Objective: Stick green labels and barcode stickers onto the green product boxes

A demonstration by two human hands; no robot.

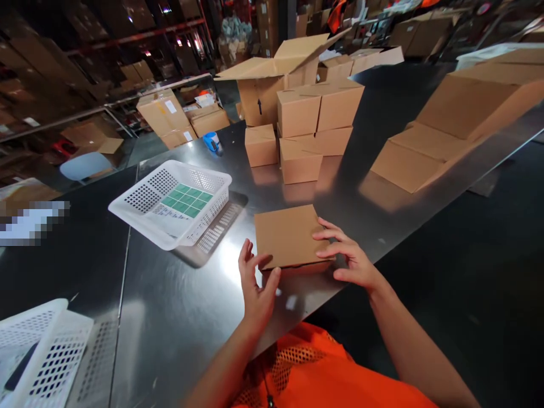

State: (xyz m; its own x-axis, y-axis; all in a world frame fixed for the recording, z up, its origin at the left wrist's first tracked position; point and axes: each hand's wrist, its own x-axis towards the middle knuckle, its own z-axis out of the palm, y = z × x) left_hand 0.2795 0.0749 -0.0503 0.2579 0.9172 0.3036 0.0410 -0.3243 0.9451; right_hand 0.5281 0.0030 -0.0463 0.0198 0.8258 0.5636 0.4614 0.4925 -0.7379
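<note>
**Both hands on small carton at table's near edge**

Small closed cardboard box [289,236] sits on the steel table [178,317], right by the near edge, which runs diagonally from lower centre up to the right; dark floor beyond it. Bare table left of and in front of the box; the nearest thing is the white perforated basket [172,201] with green cards [187,199] inside, apart from the box on the left. Stack of small cartons [312,127] further back, well apart. Flat cartons [429,147] to the right rear. Second white basket [40,351] at lower left corner.

Left hand [256,286] is at the box's near-left corner, palm upright, fingers loosely spread, thumb touching the box's front edge. Right hand [351,258] is at the right side, fingers extended and slightly spread, fingertips resting on the top's right edge, thumb low by the side wall. Neither hand clenched; the box rests on the table. Forearms come up from bottom, above an orange mesh vest [314,368].
</note>
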